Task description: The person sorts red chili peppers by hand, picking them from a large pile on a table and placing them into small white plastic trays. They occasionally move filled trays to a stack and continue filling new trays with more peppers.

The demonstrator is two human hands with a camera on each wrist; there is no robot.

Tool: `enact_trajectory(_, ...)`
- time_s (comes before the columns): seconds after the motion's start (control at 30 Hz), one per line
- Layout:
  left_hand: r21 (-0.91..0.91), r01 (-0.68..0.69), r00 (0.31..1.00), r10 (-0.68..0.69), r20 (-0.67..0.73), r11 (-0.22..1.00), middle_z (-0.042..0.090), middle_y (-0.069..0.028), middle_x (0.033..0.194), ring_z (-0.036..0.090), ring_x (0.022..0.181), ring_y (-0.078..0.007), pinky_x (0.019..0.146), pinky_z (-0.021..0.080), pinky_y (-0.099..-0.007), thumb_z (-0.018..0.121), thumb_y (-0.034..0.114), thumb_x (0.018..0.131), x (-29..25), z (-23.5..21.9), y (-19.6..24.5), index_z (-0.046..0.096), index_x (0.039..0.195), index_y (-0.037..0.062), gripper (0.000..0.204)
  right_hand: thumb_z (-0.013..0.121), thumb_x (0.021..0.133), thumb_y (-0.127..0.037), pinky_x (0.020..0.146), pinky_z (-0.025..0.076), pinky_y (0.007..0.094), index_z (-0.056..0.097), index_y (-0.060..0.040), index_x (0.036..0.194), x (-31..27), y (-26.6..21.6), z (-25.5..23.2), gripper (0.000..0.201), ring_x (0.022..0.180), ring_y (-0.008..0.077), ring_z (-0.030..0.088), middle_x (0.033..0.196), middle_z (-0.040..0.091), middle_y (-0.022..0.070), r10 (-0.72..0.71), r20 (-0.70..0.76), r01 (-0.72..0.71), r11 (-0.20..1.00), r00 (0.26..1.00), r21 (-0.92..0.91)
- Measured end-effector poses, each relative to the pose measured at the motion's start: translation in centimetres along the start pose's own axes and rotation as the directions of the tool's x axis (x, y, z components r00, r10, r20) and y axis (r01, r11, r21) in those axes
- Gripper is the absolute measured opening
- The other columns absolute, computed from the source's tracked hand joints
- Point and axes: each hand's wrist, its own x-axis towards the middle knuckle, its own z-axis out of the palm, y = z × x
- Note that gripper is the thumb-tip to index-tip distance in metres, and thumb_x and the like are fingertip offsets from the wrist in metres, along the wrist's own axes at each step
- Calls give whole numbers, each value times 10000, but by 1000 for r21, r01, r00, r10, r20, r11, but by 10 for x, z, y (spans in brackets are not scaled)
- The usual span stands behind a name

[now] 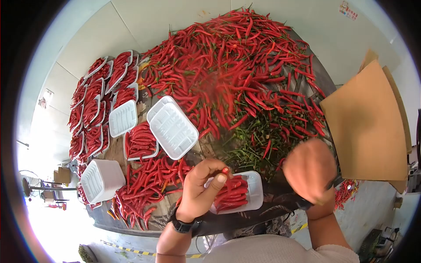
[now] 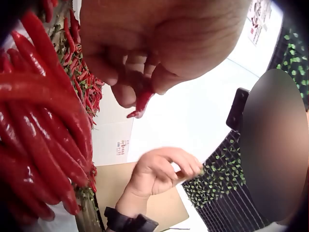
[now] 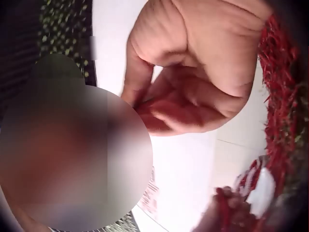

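Near the table's front edge, the left hand [image 1: 202, 188] pinches a red chili [image 1: 225, 170] between thumb and fingertips, above a white tray [image 1: 255, 190] partly filled with red chilies [image 1: 231, 197]. In the left wrist view the chili's narrow end [image 2: 142, 104] sticks out below the fingers. Off to the right of that tray, the right hand [image 1: 310, 171] is blurred in the head view. The right wrist view shows this hand [image 3: 193, 72] with curled fingers and the thumb close to them; nothing is visibly held, though part is masked.
A large chili heap [image 1: 228, 57] covers the back. Green stems [image 1: 258, 151] lie before it. Filled trays [image 1: 93, 109] stand at left, near stacked empty trays [image 1: 103, 179], another empty tray [image 1: 173, 127] and loose chilies [image 1: 151, 179]. Cardboard [image 1: 366, 122] stands at right.
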Motion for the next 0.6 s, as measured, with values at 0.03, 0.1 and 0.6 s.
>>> enact_trajectory(0.03,-5,-10,1000,10,-6,1000,624,-85,980,618,915,-158,831,488,-299,630,150,990,0,1,0,561,1089,-14,203,693,953,-351,575,545,283,692,0,930,3,-4,-12,352,660,186,653,890,711,97,-162,344,90,972,925,217)
enact_trajectory(0.1,0,4,995,-4,96,1000,623,-84,976,632,915,-161,853,499,-303,608,152,1005,0,2,0,530,1122,-12,215,613,995,-417,589,538,290,732,-4,1012,3,-22,-8,430,779,213,709,949,730,147,-141,540,5,969,829,245)
enact_trajectory(0.6,144,-29,998,20,62,989,655,-97,957,684,854,-168,780,537,-304,716,92,920,-4,8,1,602,1039,-13,196,742,903,-138,748,496,269,657,-2,1073,18,34,14,234,862,119,638,944,680,35,320,-494,-579,582,808,-570)
